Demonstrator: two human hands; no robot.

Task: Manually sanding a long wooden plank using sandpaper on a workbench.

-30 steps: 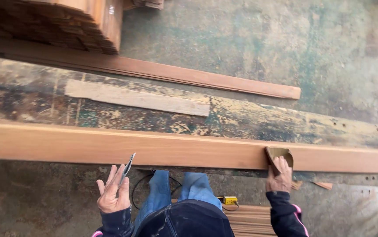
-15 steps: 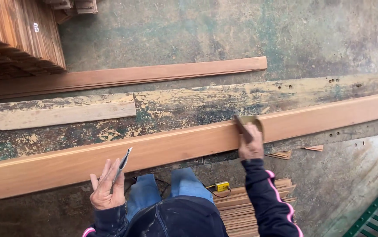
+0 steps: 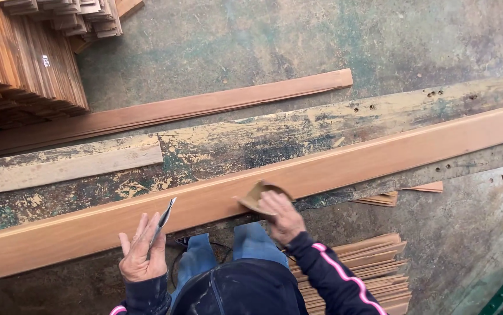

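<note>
Wooden slats stand stacked (image 3: pixel 23 58) at far left. Nearer, the left hand (image 3: pixel 141 254) has its fingers spread, thumb pinning a thin metal scraper (image 3: pixel 164 220) against them. To its right, the right hand (image 3: pixel 282 214) presses folded sandpaper (image 3: pixel 255 196) onto the long board (image 3: pixel 380 160) lying across the worn bench (image 3: pixel 275 137).

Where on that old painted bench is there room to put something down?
The bare patch of the worn bench lies between the pale thin strip on the left and the long wooden board along the near edge. It is crowded where the right hand presses sandpaper on the board. The left hand holds a thin scraper.
</note>
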